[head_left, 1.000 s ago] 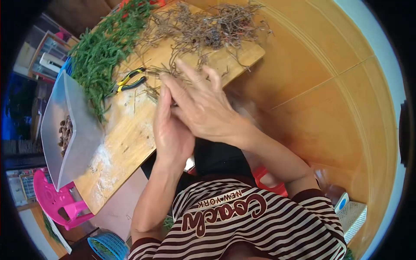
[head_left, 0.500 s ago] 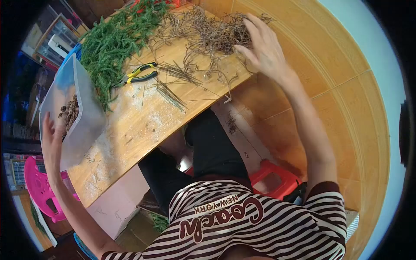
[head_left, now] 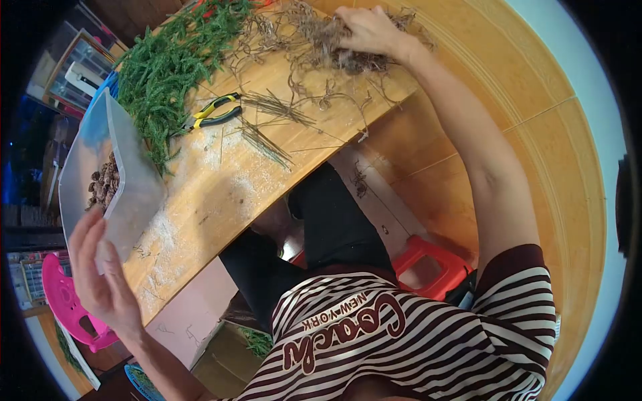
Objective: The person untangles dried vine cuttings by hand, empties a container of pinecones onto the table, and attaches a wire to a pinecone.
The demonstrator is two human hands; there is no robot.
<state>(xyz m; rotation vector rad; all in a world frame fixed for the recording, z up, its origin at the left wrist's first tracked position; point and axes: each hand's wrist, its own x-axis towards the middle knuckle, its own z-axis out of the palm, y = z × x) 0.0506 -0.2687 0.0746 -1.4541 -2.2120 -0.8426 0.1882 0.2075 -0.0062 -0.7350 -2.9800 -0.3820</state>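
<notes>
My right hand (head_left: 371,32) is at the far right of the table, over a tangle of brown dried twigs (head_left: 358,61). Its fingers and thumb close around part of the tangle, and the twigs there are blurred. Near the translucent plastic bin (head_left: 137,197), my left hand (head_left: 100,274) is raised with fingers apart and holds nothing. Inside the bin lie several small brown pine cones (head_left: 103,182). Pliers with yellow and black handles (head_left: 214,112) rest mid-table beside thin loose stems (head_left: 271,107).
Green artificial pine sprigs (head_left: 167,73) cover the back left of the wooden table (head_left: 221,200), which has white specks scattered on it. A pink plastic chair (head_left: 60,294) stands at the left, a red stool (head_left: 435,267) at the right. The tiled wall (head_left: 535,160) borders the right side.
My right hand has moved left and up into the twigs and closed on some. My left hand has come away from the bin's far side, down toward me.
</notes>
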